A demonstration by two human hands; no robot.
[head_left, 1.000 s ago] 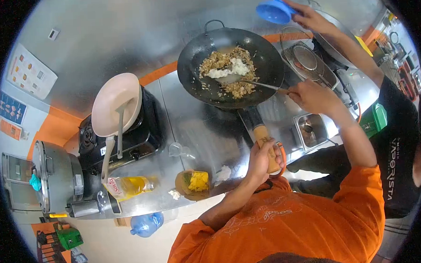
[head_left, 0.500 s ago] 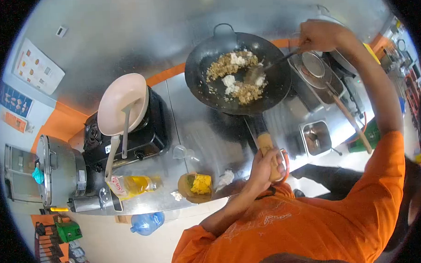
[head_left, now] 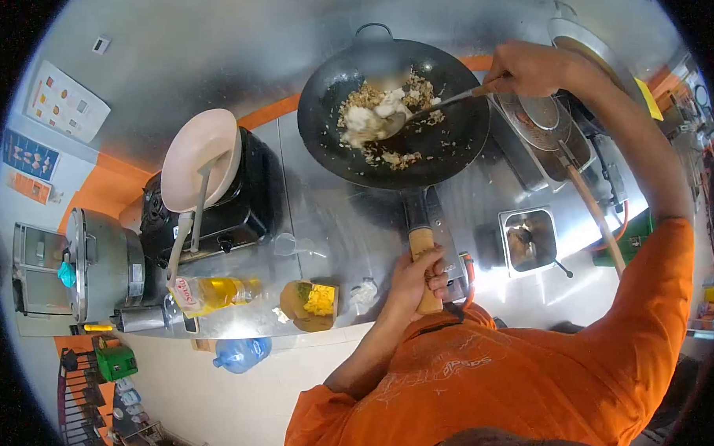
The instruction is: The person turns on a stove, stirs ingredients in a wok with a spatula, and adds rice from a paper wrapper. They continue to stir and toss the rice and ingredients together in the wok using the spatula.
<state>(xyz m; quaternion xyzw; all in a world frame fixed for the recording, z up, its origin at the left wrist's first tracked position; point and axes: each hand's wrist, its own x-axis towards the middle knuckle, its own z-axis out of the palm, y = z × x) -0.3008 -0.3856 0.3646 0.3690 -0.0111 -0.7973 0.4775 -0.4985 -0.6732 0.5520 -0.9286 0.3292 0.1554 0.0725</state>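
Observation:
A black wok (head_left: 457, 153) holds browned, crumbly food (head_left: 419, 91) mixed with white clumps that look like rice (head_left: 361, 120). Wrapped round its wooden handle is my left hand (head_left: 419, 280), low and close to my body. My right hand (head_left: 528, 69), raised over the wok's right rim, is closed on the grip of a metal ladle (head_left: 447, 102). The ladle's bowl lies among the food and the white clumps, slightly smeared by motion. Some of the food beyond the bowl is hidden by a blurry patch.
A pale frying pan (head_left: 183, 162) with a spatula rests on a black gas stove (head_left: 250, 203) at left. Nearby are an oil bottle (head_left: 218, 295), a bowl of yellow food (head_left: 304, 318), and a large pot (head_left: 107, 263). Strainers (head_left: 538, 116) and a metal container (head_left: 528, 240) stand right.
The ladle has swept left through the food, pushing the white clumps leftward. My left hand and the wok handle appear further left, while the whole view has shifted a little.

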